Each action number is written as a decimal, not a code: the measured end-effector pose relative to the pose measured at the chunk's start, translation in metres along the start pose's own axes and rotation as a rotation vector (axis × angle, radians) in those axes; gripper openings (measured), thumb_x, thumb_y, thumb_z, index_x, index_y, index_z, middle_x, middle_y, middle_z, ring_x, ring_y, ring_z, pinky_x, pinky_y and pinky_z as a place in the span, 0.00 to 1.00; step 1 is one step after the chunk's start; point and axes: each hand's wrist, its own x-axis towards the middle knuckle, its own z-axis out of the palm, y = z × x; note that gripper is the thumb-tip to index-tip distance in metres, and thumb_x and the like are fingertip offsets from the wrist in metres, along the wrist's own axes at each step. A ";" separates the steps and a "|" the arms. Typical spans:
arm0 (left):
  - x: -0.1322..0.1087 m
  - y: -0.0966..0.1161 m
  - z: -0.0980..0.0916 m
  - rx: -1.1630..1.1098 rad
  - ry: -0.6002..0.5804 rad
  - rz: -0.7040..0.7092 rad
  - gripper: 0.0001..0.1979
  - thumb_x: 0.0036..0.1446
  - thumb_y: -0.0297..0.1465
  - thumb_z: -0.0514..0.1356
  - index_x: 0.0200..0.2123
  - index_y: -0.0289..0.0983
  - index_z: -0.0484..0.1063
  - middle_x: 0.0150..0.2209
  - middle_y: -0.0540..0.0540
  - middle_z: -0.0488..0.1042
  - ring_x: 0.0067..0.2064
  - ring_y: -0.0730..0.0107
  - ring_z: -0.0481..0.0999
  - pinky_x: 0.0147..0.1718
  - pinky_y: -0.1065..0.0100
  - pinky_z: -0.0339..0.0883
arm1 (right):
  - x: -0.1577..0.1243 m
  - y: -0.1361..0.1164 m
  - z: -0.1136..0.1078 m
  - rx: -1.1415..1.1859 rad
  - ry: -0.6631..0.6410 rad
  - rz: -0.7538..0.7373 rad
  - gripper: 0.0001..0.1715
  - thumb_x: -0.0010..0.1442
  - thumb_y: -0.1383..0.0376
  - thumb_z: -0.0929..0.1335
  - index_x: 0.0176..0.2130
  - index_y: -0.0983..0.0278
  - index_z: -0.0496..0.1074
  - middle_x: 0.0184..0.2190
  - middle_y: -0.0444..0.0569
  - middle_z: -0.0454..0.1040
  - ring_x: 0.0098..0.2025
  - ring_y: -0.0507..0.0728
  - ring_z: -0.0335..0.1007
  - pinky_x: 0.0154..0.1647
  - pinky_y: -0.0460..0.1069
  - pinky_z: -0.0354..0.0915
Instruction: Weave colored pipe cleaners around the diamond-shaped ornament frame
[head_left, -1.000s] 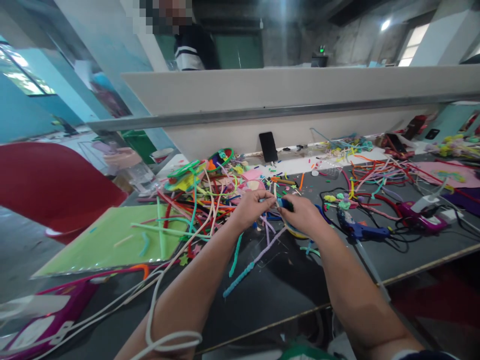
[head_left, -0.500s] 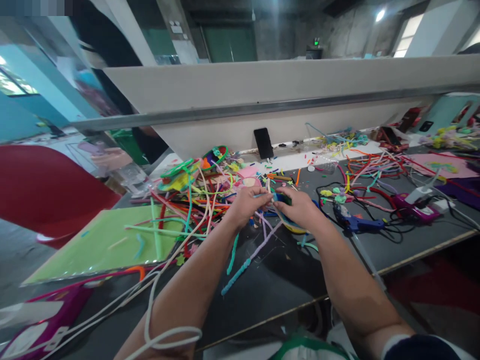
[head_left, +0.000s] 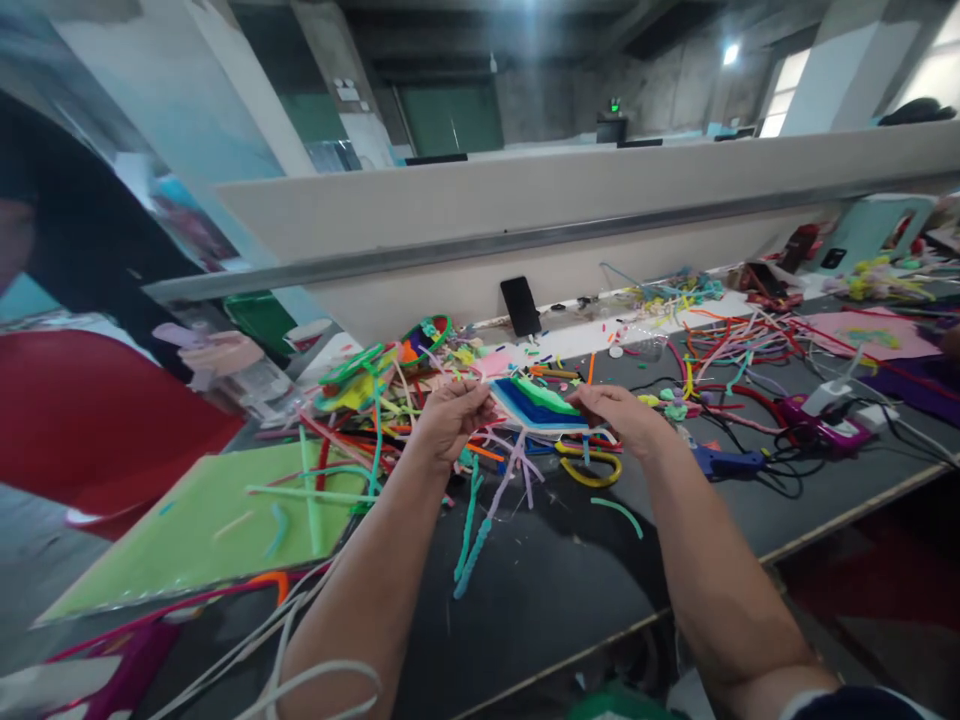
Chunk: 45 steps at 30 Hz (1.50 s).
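Observation:
Between my hands is a craft piece (head_left: 534, 408) with bands of dark blue, light blue and green and a white pipe cleaner along its near edge. My left hand (head_left: 450, 418) is closed in a pinch on its left corner. At the opposite end, my right hand (head_left: 621, 415) pinches the right side, where the white strip's end sticks out. Purple-and-blue pipe cleaners (head_left: 486, 525) lie on the dark table below. Just under the piece is a yellow loop (head_left: 592, 468), perhaps a scissors handle. A short teal pipe cleaner (head_left: 619, 514) lies nearer me.
Loose pipe cleaners heap up at left beside a green sheet (head_left: 195, 520). A black phone (head_left: 520, 306) leans against the back panel. At right lie a blue glue gun (head_left: 726, 461) and a magenta power strip (head_left: 821, 425) with cables. A person in dark clothing (head_left: 90, 210) stands at left.
My hands have moved apart from close together, and the blue-green piece now shows stretched between them. The yellow loop has come into view. The person at left appears nearer the left edge.

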 end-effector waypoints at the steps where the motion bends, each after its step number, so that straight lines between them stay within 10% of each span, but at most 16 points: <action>1: 0.000 -0.001 0.001 0.009 0.000 0.007 0.14 0.40 0.33 0.71 0.24 0.32 0.70 0.21 0.50 0.72 0.22 0.78 0.70 0.26 0.74 0.71 | -0.001 -0.001 0.000 -0.056 -0.068 -0.015 0.26 0.55 0.46 0.66 0.30 0.65 0.76 0.27 0.45 0.75 0.30 0.51 0.67 0.30 0.46 0.62; 5: -0.002 -0.002 0.005 0.075 0.021 0.039 0.16 0.39 0.35 0.72 0.23 0.32 0.69 0.20 0.51 0.71 0.21 0.79 0.70 0.26 0.74 0.71 | -0.003 -0.004 -0.004 -0.170 -0.302 -0.005 0.18 0.52 0.52 0.70 0.29 0.66 0.76 0.25 0.44 0.74 0.24 0.49 0.63 0.25 0.44 0.57; 16: 0.002 -0.011 0.005 0.209 0.078 0.083 0.17 0.40 0.38 0.70 0.25 0.32 0.70 0.21 0.52 0.71 0.22 0.78 0.71 0.27 0.73 0.70 | 0.002 0.005 0.011 -0.178 -0.406 0.034 0.14 0.50 0.58 0.69 0.28 0.67 0.72 0.23 0.42 0.72 0.24 0.49 0.63 0.26 0.44 0.58; 24: -0.005 -0.027 0.025 0.145 0.001 -0.046 0.15 0.44 0.38 0.69 0.28 0.33 0.70 0.22 0.51 0.72 0.23 0.76 0.72 0.29 0.70 0.72 | 0.009 0.007 0.000 -0.461 -0.154 0.037 0.07 0.48 0.64 0.70 0.23 0.64 0.69 0.17 0.38 0.63 0.21 0.48 0.58 0.23 0.44 0.53; 35: -0.001 -0.018 0.022 -0.052 0.134 -0.013 0.15 0.42 0.31 0.70 0.32 0.35 0.69 0.25 0.52 0.75 0.25 0.72 0.75 0.27 0.68 0.74 | 0.030 0.035 -0.014 0.649 0.204 0.227 0.11 0.54 0.64 0.70 0.38 0.67 0.74 0.24 0.49 0.76 0.24 0.53 0.72 0.26 0.47 0.69; 45: -0.003 -0.032 0.040 -0.288 0.244 0.099 0.08 0.49 0.27 0.66 0.29 0.35 0.68 0.26 0.51 0.76 0.29 0.75 0.76 0.37 0.67 0.73 | 0.022 0.041 0.040 0.611 -0.169 -0.138 0.22 0.41 0.57 0.77 0.37 0.61 0.74 0.34 0.44 0.76 0.38 0.53 0.72 0.44 0.49 0.69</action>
